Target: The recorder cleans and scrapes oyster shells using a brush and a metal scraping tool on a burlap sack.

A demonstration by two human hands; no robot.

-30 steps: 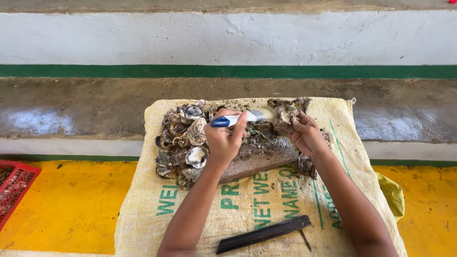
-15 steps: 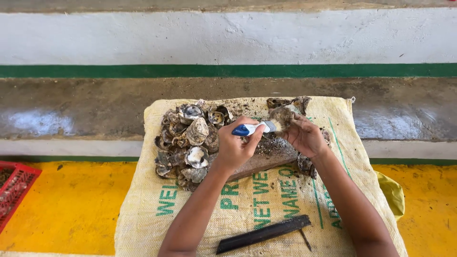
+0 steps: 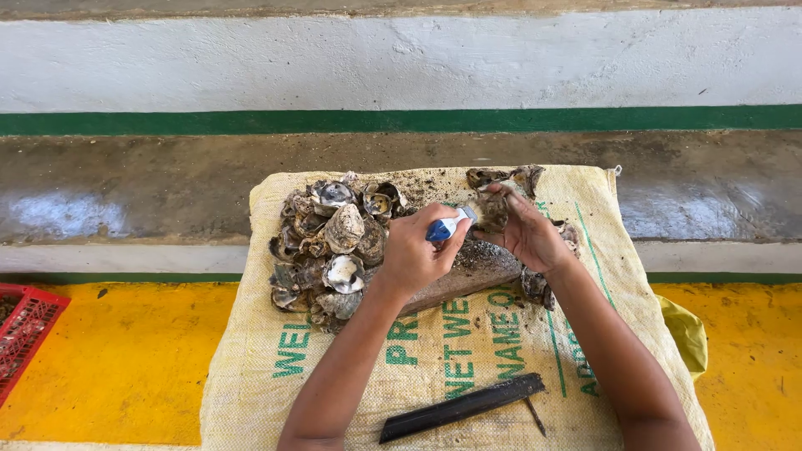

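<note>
My left hand (image 3: 414, 255) grips a small knife with a blue and white handle (image 3: 446, 226), its tip pointed at an oyster (image 3: 493, 205) held in my right hand (image 3: 528, 234). Both hands hover over a grey stone block (image 3: 476, 269) lying on a yellowish woven sack (image 3: 468, 367). Left of the hands sits a pile of rough oyster shells (image 3: 330, 246), several of them lying open with pale insides up.
A dark flat blade-like tool (image 3: 462, 407) lies on the sack near me. A few more shells (image 3: 508, 175) rest at the sack's far edge. A red crate (image 3: 21, 334) stands at the left on the yellow floor. A concrete ledge and white wall with green stripe lie beyond.
My left hand has swung the knife to the right, from above the shell pile to the oyster in my right hand. The right hand stayed about where it was.
</note>
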